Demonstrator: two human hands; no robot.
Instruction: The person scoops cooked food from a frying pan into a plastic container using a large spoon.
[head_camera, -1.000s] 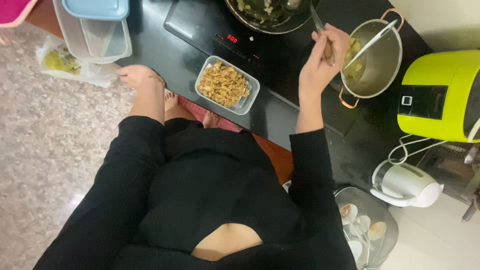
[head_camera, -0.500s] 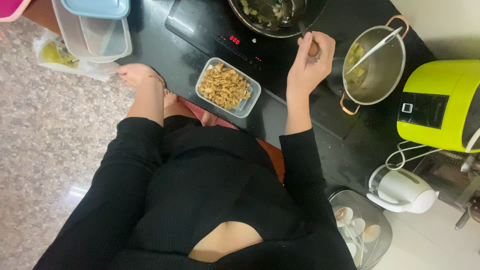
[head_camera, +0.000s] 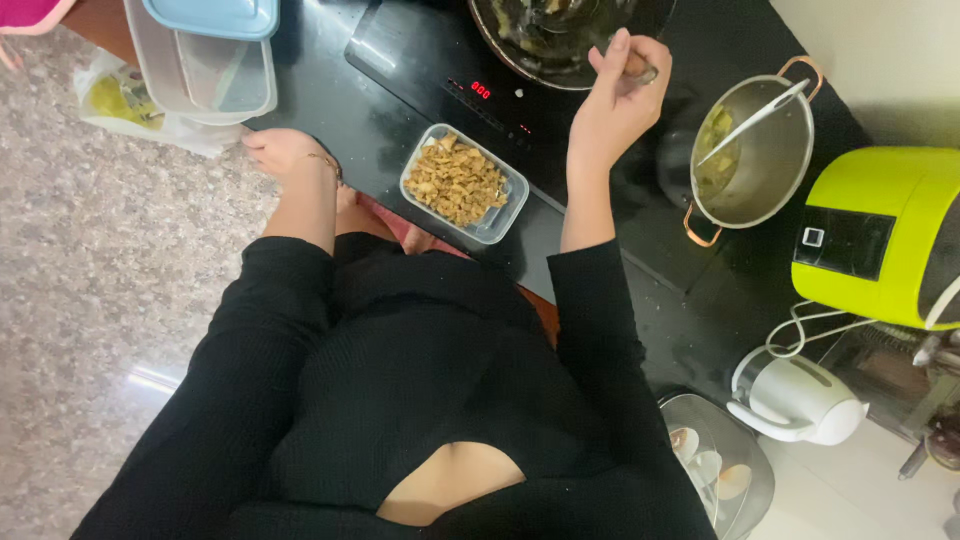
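Note:
My right hand is closed around the handle of a utensil at the near rim of a dark pan with dark greens in it, on the black induction cooktop. My left hand rests on the black counter's front edge, fingers loosely curled, holding nothing. Between my arms lies a clear rectangular container full of tan chopped food. A steel pot with copper handles and a white ladle leaning in it stands to the right of the pan.
Stacked clear tubs with a blue lid sit at the counter's left end, a plastic bag beside them. A lime-green cooker, a white kettle and a lidded bowl of eggs stand on the right.
My right hand has moved left from the steel pot to the dark pan, still gripping a utensil. The left hand has stayed on the counter edge.

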